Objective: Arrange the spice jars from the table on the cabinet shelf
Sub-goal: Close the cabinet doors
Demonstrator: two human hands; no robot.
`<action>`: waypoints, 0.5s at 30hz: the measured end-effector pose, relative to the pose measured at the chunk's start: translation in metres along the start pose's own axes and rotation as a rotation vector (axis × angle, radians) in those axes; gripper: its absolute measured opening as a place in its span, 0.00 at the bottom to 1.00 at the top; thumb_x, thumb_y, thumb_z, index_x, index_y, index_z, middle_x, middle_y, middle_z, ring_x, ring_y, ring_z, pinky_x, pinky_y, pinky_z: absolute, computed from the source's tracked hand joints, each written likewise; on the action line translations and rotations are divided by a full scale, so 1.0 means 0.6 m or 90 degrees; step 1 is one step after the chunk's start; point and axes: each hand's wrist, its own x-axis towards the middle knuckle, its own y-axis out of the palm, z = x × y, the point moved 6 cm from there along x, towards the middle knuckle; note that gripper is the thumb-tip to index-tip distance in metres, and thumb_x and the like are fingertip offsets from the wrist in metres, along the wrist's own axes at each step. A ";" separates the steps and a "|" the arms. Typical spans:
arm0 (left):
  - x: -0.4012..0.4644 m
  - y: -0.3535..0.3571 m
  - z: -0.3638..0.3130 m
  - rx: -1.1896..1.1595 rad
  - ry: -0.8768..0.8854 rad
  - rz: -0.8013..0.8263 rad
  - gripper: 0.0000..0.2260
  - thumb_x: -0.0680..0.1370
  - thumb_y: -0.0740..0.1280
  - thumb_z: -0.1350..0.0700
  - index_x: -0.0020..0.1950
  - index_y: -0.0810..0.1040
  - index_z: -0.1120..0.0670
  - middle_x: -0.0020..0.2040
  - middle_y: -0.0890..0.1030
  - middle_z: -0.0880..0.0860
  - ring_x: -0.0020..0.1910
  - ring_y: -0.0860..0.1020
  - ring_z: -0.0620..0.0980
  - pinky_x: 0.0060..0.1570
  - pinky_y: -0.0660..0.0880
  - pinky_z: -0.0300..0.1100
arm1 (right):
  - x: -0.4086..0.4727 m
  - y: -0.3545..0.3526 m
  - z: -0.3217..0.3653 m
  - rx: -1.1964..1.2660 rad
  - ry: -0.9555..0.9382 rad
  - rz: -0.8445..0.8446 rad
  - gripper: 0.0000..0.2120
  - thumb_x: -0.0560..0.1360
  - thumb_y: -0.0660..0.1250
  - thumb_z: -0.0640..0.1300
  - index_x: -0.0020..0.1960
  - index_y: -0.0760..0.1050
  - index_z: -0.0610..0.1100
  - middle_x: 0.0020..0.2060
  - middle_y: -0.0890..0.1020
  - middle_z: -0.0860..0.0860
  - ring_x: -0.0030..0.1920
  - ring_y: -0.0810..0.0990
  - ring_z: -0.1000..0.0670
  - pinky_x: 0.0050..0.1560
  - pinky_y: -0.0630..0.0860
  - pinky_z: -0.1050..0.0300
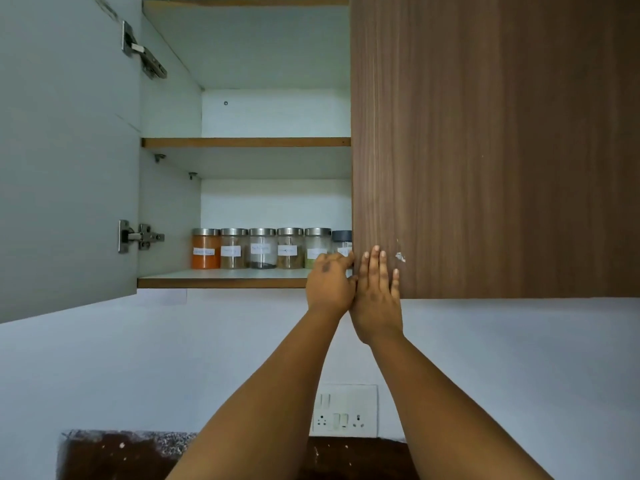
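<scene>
Several spice jars with steel lids stand in a row at the back of the lower cabinet shelf, from an orange-filled jar on the left to a pale green one. A jar with a dark grey lid is half hidden behind the right cabinet door. My left hand curls its fingers around that door's lower left edge, in front of the rightmost jars. My right hand lies flat on the door's wooden front, fingers straight, holding nothing.
The left cabinet door is swung wide open. The upper shelf shows nothing on it. A switch and socket plate is on the wall below, above a dark speckled countertop.
</scene>
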 end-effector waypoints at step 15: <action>-0.125 -0.099 -0.016 -0.040 -0.021 0.012 0.26 0.78 0.65 0.52 0.76 0.63 0.49 0.70 0.74 0.50 0.76 0.56 0.54 0.75 0.51 0.57 | -0.049 -0.139 -0.004 0.099 0.049 -0.014 0.32 0.79 0.60 0.44 0.79 0.50 0.46 0.79 0.48 0.45 0.78 0.45 0.44 0.77 0.45 0.47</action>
